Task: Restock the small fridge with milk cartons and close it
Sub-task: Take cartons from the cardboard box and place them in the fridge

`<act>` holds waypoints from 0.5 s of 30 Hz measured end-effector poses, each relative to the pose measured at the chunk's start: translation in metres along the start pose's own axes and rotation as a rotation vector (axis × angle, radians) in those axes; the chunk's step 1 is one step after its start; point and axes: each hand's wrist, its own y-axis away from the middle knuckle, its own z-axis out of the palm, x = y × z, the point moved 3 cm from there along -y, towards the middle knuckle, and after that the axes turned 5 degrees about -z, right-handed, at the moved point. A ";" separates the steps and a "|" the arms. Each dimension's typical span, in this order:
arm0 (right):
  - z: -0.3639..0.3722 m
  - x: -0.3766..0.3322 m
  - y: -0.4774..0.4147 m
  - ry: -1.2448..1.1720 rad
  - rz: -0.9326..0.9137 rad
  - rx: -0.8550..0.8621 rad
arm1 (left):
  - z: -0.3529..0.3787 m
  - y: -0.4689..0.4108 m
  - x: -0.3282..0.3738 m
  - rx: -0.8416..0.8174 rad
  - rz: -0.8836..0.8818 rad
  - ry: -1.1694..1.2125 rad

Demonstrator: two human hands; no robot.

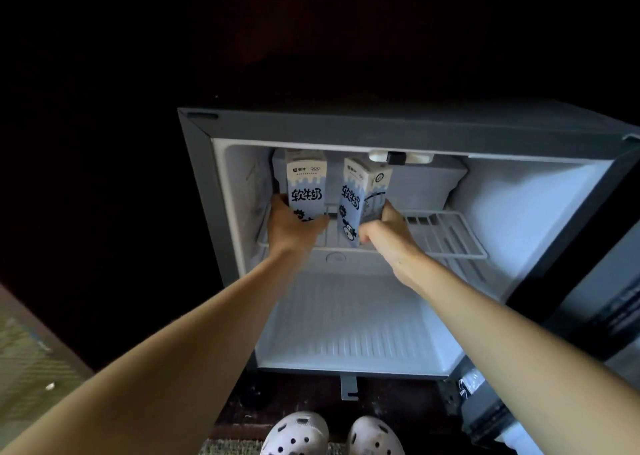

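The small fridge (540, 198) stands open, its white inside lit. My left hand (292, 228) grips the base of a blue-and-white milk carton (306, 183) that stands upright at the left of the wire shelf (446, 235). My right hand (389, 231) holds a second milk carton (360, 195) by its lower part; this one is tilted, its base at the shelf's front edge. Both forearms reach in from below.
The fridge door (595, 319) hangs open at the right. The fridge's ribbed bottom floor (353, 337) lies below the shelf. My two white perforated shoes (332, 435) stand on the dark floor in front. A woven mat (31, 368) lies at the left.
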 end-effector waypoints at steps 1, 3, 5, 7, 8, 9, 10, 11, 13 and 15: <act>0.003 0.002 0.000 0.019 -0.016 0.000 | 0.001 0.000 -0.001 0.008 0.012 -0.007; 0.006 0.004 -0.002 0.055 -0.025 0.020 | 0.004 -0.001 -0.002 0.017 0.041 -0.034; 0.007 0.004 -0.004 0.065 -0.012 0.032 | 0.005 -0.004 -0.002 0.017 0.057 -0.047; 0.006 0.005 -0.006 0.030 -0.004 0.034 | 0.004 -0.011 -0.001 0.010 0.065 -0.038; 0.006 0.006 -0.007 0.013 -0.006 0.040 | 0.004 -0.015 -0.001 -0.002 0.072 -0.023; 0.005 0.006 -0.008 -0.004 -0.007 0.048 | 0.005 -0.020 -0.001 -0.019 0.077 -0.009; 0.005 0.006 -0.009 -0.021 -0.005 0.053 | 0.006 -0.024 -0.002 -0.037 0.080 0.004; 0.005 0.007 -0.011 -0.035 -0.002 0.051 | 0.007 -0.029 -0.003 -0.054 0.081 0.017; 0.005 0.008 -0.014 -0.048 0.003 0.040 | 0.010 -0.038 -0.004 -0.076 0.089 0.065; 0.005 0.009 -0.019 -0.043 0.003 0.018 | 0.013 -0.049 -0.010 -0.079 0.099 0.121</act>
